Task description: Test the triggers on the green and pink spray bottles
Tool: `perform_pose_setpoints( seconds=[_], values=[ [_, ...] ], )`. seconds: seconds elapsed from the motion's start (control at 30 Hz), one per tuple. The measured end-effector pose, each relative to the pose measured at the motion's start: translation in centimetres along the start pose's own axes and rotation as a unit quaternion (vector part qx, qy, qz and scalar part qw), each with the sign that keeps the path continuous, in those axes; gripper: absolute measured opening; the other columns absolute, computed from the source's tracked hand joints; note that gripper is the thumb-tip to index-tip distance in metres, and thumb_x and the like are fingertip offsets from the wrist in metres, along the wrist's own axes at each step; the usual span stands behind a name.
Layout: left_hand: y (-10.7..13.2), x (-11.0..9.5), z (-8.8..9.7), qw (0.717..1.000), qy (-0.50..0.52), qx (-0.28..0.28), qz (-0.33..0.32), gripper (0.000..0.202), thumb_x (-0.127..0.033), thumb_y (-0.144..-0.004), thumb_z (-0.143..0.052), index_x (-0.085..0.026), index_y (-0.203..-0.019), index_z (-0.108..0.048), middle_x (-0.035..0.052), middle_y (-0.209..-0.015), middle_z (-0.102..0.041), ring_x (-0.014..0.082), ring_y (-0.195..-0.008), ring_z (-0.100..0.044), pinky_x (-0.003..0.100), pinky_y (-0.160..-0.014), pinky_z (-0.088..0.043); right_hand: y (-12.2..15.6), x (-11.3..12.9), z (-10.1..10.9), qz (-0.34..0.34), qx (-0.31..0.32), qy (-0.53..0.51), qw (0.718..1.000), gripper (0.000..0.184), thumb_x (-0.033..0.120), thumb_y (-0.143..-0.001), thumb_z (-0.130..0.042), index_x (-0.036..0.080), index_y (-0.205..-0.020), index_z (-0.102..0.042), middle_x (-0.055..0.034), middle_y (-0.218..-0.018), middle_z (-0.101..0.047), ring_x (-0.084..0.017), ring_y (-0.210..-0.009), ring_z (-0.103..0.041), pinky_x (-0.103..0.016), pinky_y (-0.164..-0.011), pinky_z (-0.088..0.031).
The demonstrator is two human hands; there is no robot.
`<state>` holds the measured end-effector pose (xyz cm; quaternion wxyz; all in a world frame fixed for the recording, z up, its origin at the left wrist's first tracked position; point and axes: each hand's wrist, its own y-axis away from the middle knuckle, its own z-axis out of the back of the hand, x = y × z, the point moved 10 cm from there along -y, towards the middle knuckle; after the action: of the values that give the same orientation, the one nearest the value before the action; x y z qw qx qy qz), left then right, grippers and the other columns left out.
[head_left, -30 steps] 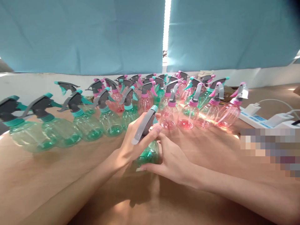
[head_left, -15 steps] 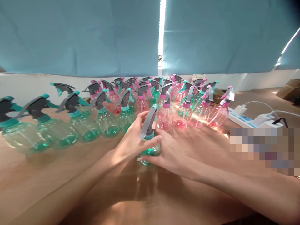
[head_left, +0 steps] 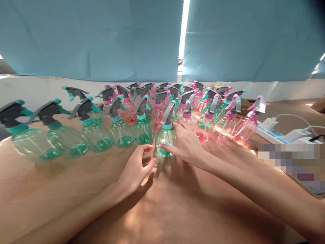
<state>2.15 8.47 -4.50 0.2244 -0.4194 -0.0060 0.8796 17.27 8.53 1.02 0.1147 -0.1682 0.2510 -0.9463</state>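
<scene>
A clear green spray bottle (head_left: 165, 139) with a grey trigger head and teal collar stands upright on the brown tabletop (head_left: 175, 203). My right hand (head_left: 188, 144) grips its right side, thumb across the front and fingers behind. Just left of the bottle's base, my left hand (head_left: 139, 166) is apart from it, with curled, separated fingers and nothing in them. Beside the held bottle on the left is another green spray bottle (head_left: 143, 132); on its right stands a pink spray bottle (head_left: 186, 122).
More green spray bottles (head_left: 96, 137) run in a row to the left, with several pink ones (head_left: 245, 127) at right and others behind. A white power strip (head_left: 271, 132) with plugged chargers lies at the right. Blue curtains (head_left: 88, 40) hang behind.
The green spray bottle has moved forward, into line with the row. My left hand has let go of it and drawn back to the lower left; my right hand still holds it.
</scene>
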Motion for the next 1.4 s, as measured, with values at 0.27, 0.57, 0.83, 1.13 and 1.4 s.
perform_pose_setpoints(
  seconds=[0.27,0.57,0.83,1.13,1.4],
  values=[
    [1.4,-0.9,-3.5,0.987,-0.134,0.049,-0.07,0.038,-0.029,-0.085,-0.055,-0.013,-0.12,-0.055,0.0198,-0.137,-0.049,0.0388,-0.136,-0.036,0.064,-0.111,-0.026,-1.4,-0.3,-0.9,-0.056,0.035,0.054,0.996,0.063,0.053,-0.085,-0.059,0.005,-0.124,-0.051,-0.0221,-0.114,-0.063,-0.036,-0.106,-0.058,-0.046,-0.079,-0.051],
    [0.8,-2.4,-7.1,0.944,-0.272,0.162,-0.093,0.057,-0.039,-0.093,-0.046,-0.008,-0.141,-0.042,0.0231,-0.149,-0.04,0.0369,-0.143,-0.028,0.063,-0.114,-0.021,-2.8,-1.2,-1.5,-0.105,0.071,0.073,0.989,0.06,0.05,-0.087,-0.059,0.007,-0.128,-0.048,-0.0208,-0.118,-0.062,-0.036,-0.094,-0.066,-0.043,-0.071,-0.051],
    [0.3,-2.4,-8.4,0.934,-0.287,0.183,-0.103,0.06,-0.04,-0.094,-0.045,-0.009,-0.145,-0.039,0.024,-0.152,-0.034,0.0391,-0.142,-0.029,0.063,-0.114,-0.021,-3.6,-1.7,-2.3,-0.116,0.078,0.063,0.988,0.063,0.048,-0.088,-0.06,0.005,-0.132,-0.046,-0.023,-0.123,-0.059,-0.037,-0.098,-0.066,-0.043,-0.074,-0.051],
    [-0.5,-3.3,-8.8,0.936,-0.289,0.163,-0.118,0.053,-0.038,-0.094,-0.048,-0.012,-0.139,-0.044,0.0212,-0.148,-0.043,0.0379,-0.136,-0.038,0.061,-0.11,-0.03,-2.5,-1.0,-0.7,-0.072,0.056,0.055,0.994,0.075,0.052,-0.088,-0.059,0.009,-0.146,-0.036,-0.0228,-0.129,-0.056,-0.034,-0.091,-0.068,-0.04,-0.067,-0.053],
    [-0.8,-3.8,-10.2,0.927,-0.293,0.192,-0.134,0.056,-0.042,-0.097,-0.041,-0.017,-0.147,-0.035,0.016,-0.155,-0.033,0.0361,-0.142,-0.031,0.06,-0.112,-0.029,1.1,-5.8,5.7,-0.042,-0.045,0.016,0.998,0.032,0.04,-0.093,-0.055,0.016,-0.112,-0.065,-0.0103,-0.107,-0.07,-0.026,-0.082,-0.068,-0.04,-0.072,-0.052]
  ],
)
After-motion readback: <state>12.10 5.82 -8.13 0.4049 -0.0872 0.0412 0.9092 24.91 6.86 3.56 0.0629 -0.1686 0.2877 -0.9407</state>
